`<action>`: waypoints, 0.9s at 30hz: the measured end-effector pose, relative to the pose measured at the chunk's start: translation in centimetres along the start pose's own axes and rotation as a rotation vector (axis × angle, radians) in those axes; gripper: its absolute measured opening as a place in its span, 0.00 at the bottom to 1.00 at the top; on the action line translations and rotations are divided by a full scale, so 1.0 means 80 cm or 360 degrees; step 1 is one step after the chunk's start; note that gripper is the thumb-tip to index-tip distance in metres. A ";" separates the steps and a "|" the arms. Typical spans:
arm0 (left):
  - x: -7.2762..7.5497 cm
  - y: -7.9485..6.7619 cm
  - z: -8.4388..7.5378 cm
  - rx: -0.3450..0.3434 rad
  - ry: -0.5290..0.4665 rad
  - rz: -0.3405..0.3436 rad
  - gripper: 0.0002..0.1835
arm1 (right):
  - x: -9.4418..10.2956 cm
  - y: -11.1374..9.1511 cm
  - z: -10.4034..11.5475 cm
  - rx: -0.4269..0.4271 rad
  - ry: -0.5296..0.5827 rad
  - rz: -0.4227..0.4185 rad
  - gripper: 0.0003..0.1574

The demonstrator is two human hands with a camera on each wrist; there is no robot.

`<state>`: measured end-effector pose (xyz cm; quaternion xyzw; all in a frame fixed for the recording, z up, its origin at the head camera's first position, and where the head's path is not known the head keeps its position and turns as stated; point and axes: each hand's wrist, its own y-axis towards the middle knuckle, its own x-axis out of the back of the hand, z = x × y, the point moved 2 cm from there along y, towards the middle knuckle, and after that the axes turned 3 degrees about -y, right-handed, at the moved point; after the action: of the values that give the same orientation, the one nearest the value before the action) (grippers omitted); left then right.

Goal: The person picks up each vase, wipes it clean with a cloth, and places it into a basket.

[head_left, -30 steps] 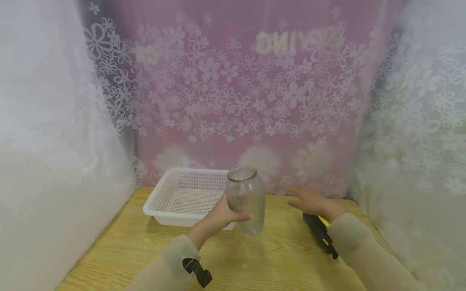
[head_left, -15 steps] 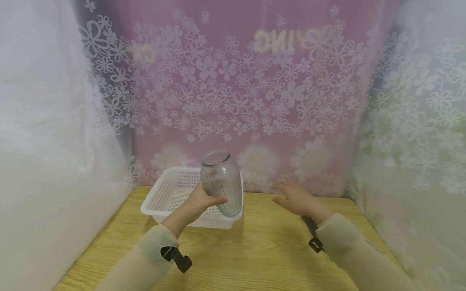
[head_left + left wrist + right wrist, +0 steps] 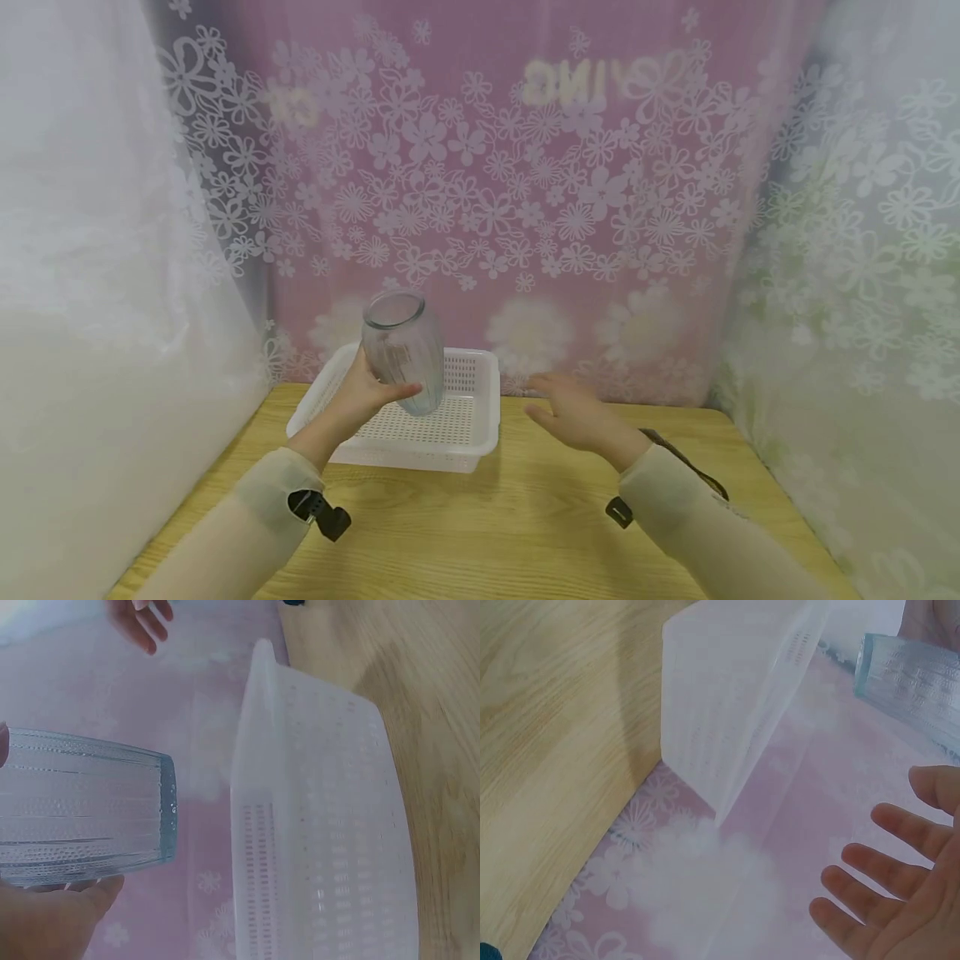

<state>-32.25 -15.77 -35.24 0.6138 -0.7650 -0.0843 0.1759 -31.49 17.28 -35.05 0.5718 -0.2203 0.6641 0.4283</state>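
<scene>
A clear ribbed glass vase [image 3: 408, 354] is in my left hand [image 3: 362, 390], thumb on one side and fingers wrapped behind it. It is held up over the white plastic basket [image 3: 450, 450], mouth upward and slightly tilted. In the left wrist view the vase's thick base [image 3: 166, 810] stands apart from the basket's rim [image 3: 259, 750]. My right hand [image 3: 573, 412] hovers to the right of the basket, holding nothing. Its fingers [image 3: 870, 862] are spread and relaxed in the right wrist view.
The basket stands toward the back left of the wood-grain table [image 3: 510, 533]. Behind the table hangs a pink flowered curtain [image 3: 480, 208], with whitish plastic sheets at both sides. A dark strap [image 3: 686, 462] shows behind my right forearm.
My left hand has carried the vase left and up, from beside the basket to over it. My right hand has moved left toward the basket. The black-and-yellow object is now mostly hidden behind my right sleeve.
</scene>
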 end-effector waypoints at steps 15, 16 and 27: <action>0.040 0.003 0.013 0.0046 0.0365 -0.0135 0.67 | -0.041 0.022 0.037 0.0124 0.0005 -0.0195 0.27; 0.042 0.003 0.014 0.0051 0.0392 -0.0144 0.67 | -0.044 0.024 0.040 0.0133 0.0004 -0.0201 0.27; 0.055 0.012 0.024 0.0148 0.0620 -0.0238 0.68 | -0.081 0.045 0.044 0.0172 0.0024 -0.0361 0.26</action>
<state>-34.62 -20.01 -35.95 0.6811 -0.6718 0.0586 0.2853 -32.55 10.59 -39.59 0.6103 -0.1148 0.6266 0.4709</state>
